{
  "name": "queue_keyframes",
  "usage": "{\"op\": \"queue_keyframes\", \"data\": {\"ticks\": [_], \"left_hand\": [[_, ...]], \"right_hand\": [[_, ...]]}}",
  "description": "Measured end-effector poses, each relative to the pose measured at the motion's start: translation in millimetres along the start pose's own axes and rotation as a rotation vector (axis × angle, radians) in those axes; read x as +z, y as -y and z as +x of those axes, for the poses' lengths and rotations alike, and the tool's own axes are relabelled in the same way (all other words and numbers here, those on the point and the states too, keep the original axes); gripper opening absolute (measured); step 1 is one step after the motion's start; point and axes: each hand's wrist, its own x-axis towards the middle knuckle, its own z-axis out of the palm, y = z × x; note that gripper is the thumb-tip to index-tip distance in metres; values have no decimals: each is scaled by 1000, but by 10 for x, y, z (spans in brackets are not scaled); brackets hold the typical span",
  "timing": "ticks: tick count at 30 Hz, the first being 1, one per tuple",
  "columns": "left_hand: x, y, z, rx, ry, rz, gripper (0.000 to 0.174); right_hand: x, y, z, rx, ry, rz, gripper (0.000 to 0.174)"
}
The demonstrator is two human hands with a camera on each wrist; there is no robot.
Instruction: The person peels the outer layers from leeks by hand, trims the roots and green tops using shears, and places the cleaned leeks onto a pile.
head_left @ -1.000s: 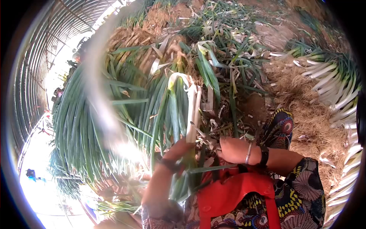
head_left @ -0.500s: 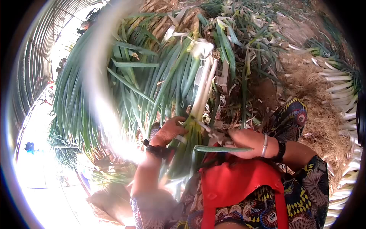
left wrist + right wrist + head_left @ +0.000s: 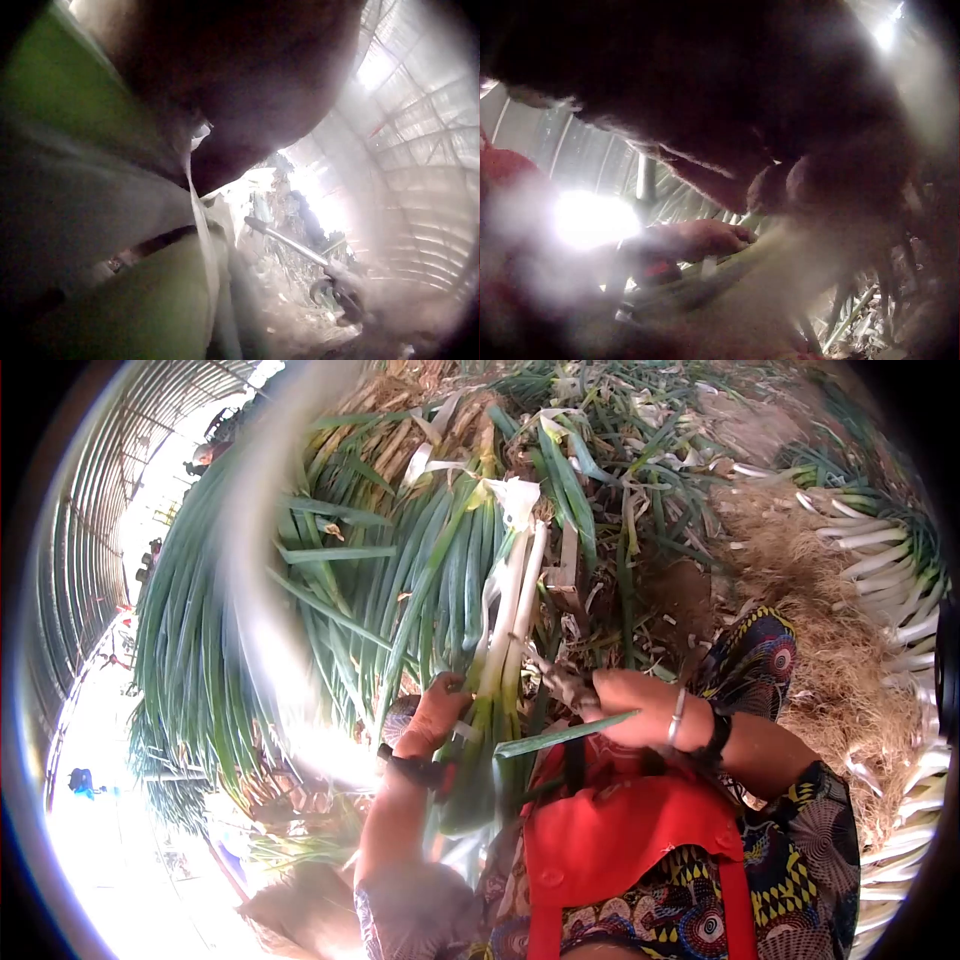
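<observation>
My left hand (image 3: 432, 712) holds a few long green onions (image 3: 508, 615) where the white shafts turn green, its fingers curled at their left side. The white shafts point away from me, and the green leaves run back towards my lap. Loose white skin (image 3: 515, 498) shows just beyond their far ends. In my right hand (image 3: 630, 705) is an air blow gun (image 3: 289, 244), a thin metal nozzle with a dark tip and a looped trigger. The nozzle points left, close to the shafts. The right wrist view is dark and hazy, with the left hand (image 3: 705, 238) on the stalks.
A big heap of green onions (image 3: 200, 620) lies on the left. Torn leaves (image 3: 640, 430) litter the ground ahead. At the right, a row of white-stemmed onions (image 3: 880, 550) lies beside a mass of dry roots (image 3: 820, 660). A red apron (image 3: 620, 840) covers my lap.
The left hand has shifted to the left side of the shafts and sits farther from the right hand. White skin that drooped over the shafts now stands beyond their far ends. The view has shifted too.
</observation>
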Motion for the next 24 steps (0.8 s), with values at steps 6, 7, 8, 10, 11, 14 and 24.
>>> {"op": "queue_keyframes", "data": {"ticks": [6, 7, 8, 10, 11, 14, 24], "left_hand": [[-144, -42, 161, 194, -99, 438, 35], [-133, -58, 148, 391, -282, 601, 34], [-136, -93, 180, 530, -372, 676, 34], [-34, -339, 175, 444, -324, 584, 28], [60, -412, 215, 399, -268, 536, 27], [422, -311, 455, 539, -319, 727, 40], [70, -453, 235, 101, 181, 567, 61]], "right_hand": [[-164, -386, 443, 110, -192, -245, 22], [-153, -436, 425, 43, -156, -316, 20], [-111, -455, 385, -22, -113, -384, 20], [-13, -267, 274, 146, -46, -265, 19], [-8, -240, 241, 72, 52, -345, 19], [157, -588, 455, 9, -21, -377, 26], [-85, -82, 50, 198, 117, -36, 31]]}}
